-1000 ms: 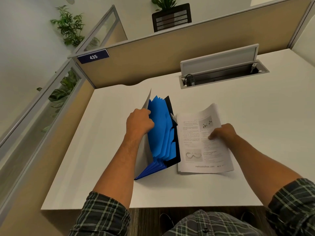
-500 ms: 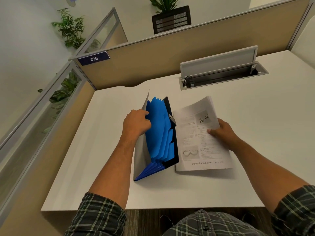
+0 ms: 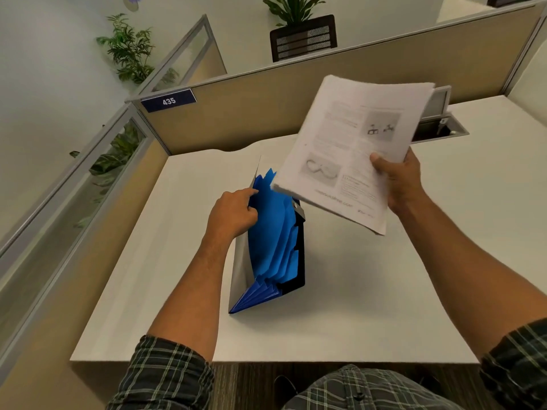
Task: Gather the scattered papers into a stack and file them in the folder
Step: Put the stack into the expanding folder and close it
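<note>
Stack of papers [image 3: 352, 149], gathered and lifted clear of the desk [image 3: 384, 291], tilted with its near-left corner just above the blue dividers of the folder [image 3: 275, 241]; I read this tilt as an approach that lets the corner enter a pocket first. My right hand [image 3: 398, 182] grips the stack at its right edge, thumb on the printed top sheet and the other fingers curled beneath (those fingers are hidden by the paper). My left hand [image 3: 233, 214] holds the grey front cover of the folder, index finger extended against the first blue divider, apparently to spread the accordion and keep a pocket open for the stack. The folder stands on the desk on its pleated side, mouth turned up and away from me, black back cover to the right. Not resolved: the print on the top sheet is blurred, the sheet count cannot be told, and which pocket is held open is unclear. The stack covers part of the cable tray [image 3: 441, 128] at the back of the desk. A partition [image 3: 266, 113] with a plate marked 435 [image 3: 168, 100] bounds the desk beyond.
</note>
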The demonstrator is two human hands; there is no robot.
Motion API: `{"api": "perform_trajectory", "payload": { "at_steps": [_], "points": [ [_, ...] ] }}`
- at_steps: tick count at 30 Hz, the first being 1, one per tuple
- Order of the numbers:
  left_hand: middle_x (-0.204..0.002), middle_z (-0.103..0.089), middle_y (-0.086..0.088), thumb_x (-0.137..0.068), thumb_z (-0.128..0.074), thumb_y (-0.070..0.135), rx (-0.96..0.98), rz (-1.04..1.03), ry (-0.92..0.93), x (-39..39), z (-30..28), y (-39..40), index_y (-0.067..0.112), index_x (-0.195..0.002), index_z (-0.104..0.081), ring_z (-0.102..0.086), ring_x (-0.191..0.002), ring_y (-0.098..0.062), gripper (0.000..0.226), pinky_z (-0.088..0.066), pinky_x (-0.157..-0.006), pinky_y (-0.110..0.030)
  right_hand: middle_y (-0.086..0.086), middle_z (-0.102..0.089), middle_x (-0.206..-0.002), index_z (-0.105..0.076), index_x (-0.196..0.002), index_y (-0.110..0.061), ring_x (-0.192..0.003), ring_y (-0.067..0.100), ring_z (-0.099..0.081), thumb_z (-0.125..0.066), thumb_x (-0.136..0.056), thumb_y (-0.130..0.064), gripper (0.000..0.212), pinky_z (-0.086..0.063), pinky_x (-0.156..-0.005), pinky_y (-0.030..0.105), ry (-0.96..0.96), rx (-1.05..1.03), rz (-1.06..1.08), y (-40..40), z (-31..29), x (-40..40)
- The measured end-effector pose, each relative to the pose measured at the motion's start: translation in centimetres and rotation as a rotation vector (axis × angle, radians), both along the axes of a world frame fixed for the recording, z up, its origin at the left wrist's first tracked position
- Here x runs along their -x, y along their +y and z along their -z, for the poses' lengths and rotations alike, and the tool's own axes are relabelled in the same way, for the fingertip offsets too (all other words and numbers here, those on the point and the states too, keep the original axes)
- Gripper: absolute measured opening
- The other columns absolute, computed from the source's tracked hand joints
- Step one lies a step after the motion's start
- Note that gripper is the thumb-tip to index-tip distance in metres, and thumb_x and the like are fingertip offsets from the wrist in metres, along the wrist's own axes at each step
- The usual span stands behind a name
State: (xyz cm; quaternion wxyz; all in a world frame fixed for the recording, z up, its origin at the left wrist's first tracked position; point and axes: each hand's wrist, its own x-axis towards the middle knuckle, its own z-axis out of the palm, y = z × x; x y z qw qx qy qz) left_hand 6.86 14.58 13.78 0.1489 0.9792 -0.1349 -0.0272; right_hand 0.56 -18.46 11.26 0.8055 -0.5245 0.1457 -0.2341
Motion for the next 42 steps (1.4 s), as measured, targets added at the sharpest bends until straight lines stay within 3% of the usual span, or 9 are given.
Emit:
{"api": "perform_trajectory", "payload": {
  "at_steps": [4,10,16,20,23,28,30,34,42],
  "points": [
    [-0.116,-0.074,-0.009,-0.092,-0.055,0.014,0.033,-0.012,0.004,-0.3,0.0,0.3,0.027,-0.147,-0.053,-0.070,-0.095,-0.027,0.056,-0.059,-0.093,-0.044,-0.001,-0.072,-0.111,-0.061,-0.127,-0.016,-0.088,0.014,-0.077,-0.070,-0.091,-0.001,0.040,-0.063,-0.070,0.028,0.091,0.265,-0.161,3.1,-1.1,-0.5],
    [-0.126,-0.070,-0.006,-0.094,-0.055,0.014,0.064,-0.051,0.029,-0.3,0.1,0.3,0.029,-0.147,-0.051,-0.070,-0.096,-0.026,0.055,-0.062,-0.089,-0.043,-0.002,-0.067,-0.117,-0.058,-0.124,-0.027,-0.097,0.019,-0.071,-0.067,-0.094,-0.006,0.038,-0.063,-0.070,0.029,0.225,0.505,-0.296,6.7,-2.7,-0.6],
    [-0.132,-0.068,-0.008,-0.097,-0.060,0.018,0.074,-0.062,-0.064,-0.2,0.7,-0.4,0.019,-0.146,-0.054,-0.070,-0.096,-0.025,0.050,-0.057,-0.086,-0.038,0.000,-0.066,-0.114,-0.057,-0.123,-0.029,-0.098,0.023,-0.071,-0.069,-0.092,-0.007,0.040,-0.062,-0.077,0.040,0.284,0.738,-0.452,8.7,-4.9,-0.6],
    [-0.122,-0.072,-0.010,-0.096,-0.062,0.017,0.082,-0.058,-0.083,0.0,1.1,-0.7,0.012,-0.133,-0.063,-0.063,-0.080,-0.018,0.038,-0.047,-0.072,-0.028,0.004,-0.063,-0.117,-0.057,-0.137,-0.021,-0.100,0.027,-0.068,-0.068,-0.092,-0.006,0.049,-0.062,-0.086,0.048,0.362,0.910,-0.498,10.2,-5.8,-0.9],
    [-0.119,-0.072,-0.011,-0.095,-0.059,0.011,0.051,-0.061,-0.064,0.0,1.2,-0.8,0.010,-0.132,-0.064,-0.068,-0.090,-0.027,0.037,-0.045,-0.071,-0.027,0.003,-0.059,-0.115,-0.054,-0.140,-0.020,-0.099,0.025,-0.064,-0.069,-0.094,-0.009,0.050,-0.056,-0.083,0.042,0.412,0.994,-0.513,10.9,-6.2,-1.3],
    [-0.109,-0.074,-0.010,-0.095,-0.059,0.014,0.010,-0.018,-0.072,0.2,1.5,-1.2,0.011,-0.128,-0.065,-0.056,-0.070,-0.015,0.034,-0.046,-0.069,-0.027,0.009,-0.059,-0.125,-0.050,-0.144,-0.016,-0.099,0.024,-0.059,-0.069,-0.095,-0.012,0.053,-0.054,-0.084,0.040,0.454,1.056,-0.511,12.2,-6.9,-2.2],
    [-0.112,-0.074,-0.008,-0.096,-0.061,0.019,0.006,-0.004,-0.071,0.4,1.4,-1.4,0.013,-0.130,-0.064,-0.062,-0.076,-0.020,0.034,-0.051,-0.072,-0.031,0.011,-0.060,-0.126,-0.049,-0.143,-0.013,-0.098,0.023,-0.058,-0.067,-0.095,-0.012,0.051,-0.051,-0.079,0.035,0.456,1.086,-0.489,12.8,-7.0,-2.7],
    [-0.131,-0.070,-0.007,-0.098,-0.061,0.025,0.006,-0.004,-0.080,0.8,1.0,-1.6,0.017,-0.143,-0.057,-0.070,-0.106,-0.031,0.046,-0.055,-0.097,-0.044,0.013,-0.059,-0.123,-0.045,-0.139,-0.009,-0.095,0.024,-0.057,-0.064,-0.097,-0.014,0.047,-0.049,-0.073,0.033,0.490,1.099,-0.456,14.1,-7.0,-3.4],
    [-0.139,-0.065,-0.007,-0.099,-0.058,0.021,0.045,-0.008,-0.084,0.8,0.3,-1.2,0.019,-0.148,-0.054,-0.069,-0.113,-0.032,0.049,-0.051,-0.104,-0.048,0.015,-0.059,-0.130,-0.038,-0.139,-0.011,-0.100,0.029,-0.064,-0.067,-0.097,-0.017,0.051,-0.051,-0.076,0.034,0.490,1.087,-0.348,16.3,-5.5,-2.9]
  ]
}}
